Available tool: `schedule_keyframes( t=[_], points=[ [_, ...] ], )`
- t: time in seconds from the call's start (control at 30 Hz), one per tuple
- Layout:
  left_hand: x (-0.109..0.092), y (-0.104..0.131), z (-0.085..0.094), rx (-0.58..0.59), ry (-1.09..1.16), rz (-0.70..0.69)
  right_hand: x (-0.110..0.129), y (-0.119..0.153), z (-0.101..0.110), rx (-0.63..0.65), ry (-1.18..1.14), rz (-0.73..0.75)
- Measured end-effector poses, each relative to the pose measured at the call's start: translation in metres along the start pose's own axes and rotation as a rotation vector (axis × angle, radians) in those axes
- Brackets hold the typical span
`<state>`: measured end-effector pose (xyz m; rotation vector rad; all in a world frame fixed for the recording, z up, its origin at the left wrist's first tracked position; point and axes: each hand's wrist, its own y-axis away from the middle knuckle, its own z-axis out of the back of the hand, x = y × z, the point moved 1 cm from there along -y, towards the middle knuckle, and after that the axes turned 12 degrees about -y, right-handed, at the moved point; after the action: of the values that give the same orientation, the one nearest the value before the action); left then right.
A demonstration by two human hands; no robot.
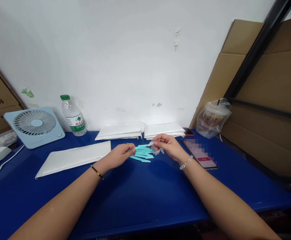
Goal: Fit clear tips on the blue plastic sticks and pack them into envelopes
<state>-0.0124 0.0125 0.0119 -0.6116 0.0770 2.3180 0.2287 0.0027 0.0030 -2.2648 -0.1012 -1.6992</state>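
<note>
My left hand (122, 155) is closed around the near ends of several slim teal plastic sticks (145, 155), which fan out to the right just above the blue table. Their exact kind is too small to make out. Between thumb and fingertips, my right hand (167, 145) pinches a small translucent cap-like piece (150, 143) at the far end of one stick. Whether it sits on the stick or is apart from it, I cannot tell. Several similar translucent pieces (157, 151) show just below the right fingers.
White padded packets lie left (73, 156), at back centre (120, 129) and at back right (164, 129) on the blue table (140, 200). A fan (37, 123) and water bottle (73, 116) stand left. A phone (199, 155) and bagged cup (213, 116) are right.
</note>
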Motion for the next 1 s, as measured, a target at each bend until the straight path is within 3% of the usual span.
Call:
schedule_keyframes(
  t=[0.3, 0.57, 0.7, 0.83, 0.93, 1.0],
  points=[
    [0.001, -0.001, -0.002, -0.011, -0.01, 0.005, -0.002, 0.001, -0.005, -0.069, -0.041, 0.054],
    [-0.004, 0.0, -0.002, -0.011, -0.009, 0.007, -0.004, 0.005, -0.019, -0.03, 0.0, 0.005],
    [-0.011, 0.0, -0.003, 0.0, -0.042, -0.01, -0.006, 0.007, -0.026, 0.071, 0.06, -0.054],
    [-0.02, 0.003, -0.009, 0.063, -0.062, -0.037, 0.0, 0.005, -0.015, 0.125, 0.271, -0.031],
    [-0.028, 0.007, -0.016, 0.153, -0.093, -0.075, 0.008, 0.002, 0.005, 0.043, 0.608, 0.104],
    [-0.033, 0.009, -0.019, 0.204, -0.107, -0.082, 0.012, 0.001, 0.016, 0.063, 0.837, 0.15]
  ],
)
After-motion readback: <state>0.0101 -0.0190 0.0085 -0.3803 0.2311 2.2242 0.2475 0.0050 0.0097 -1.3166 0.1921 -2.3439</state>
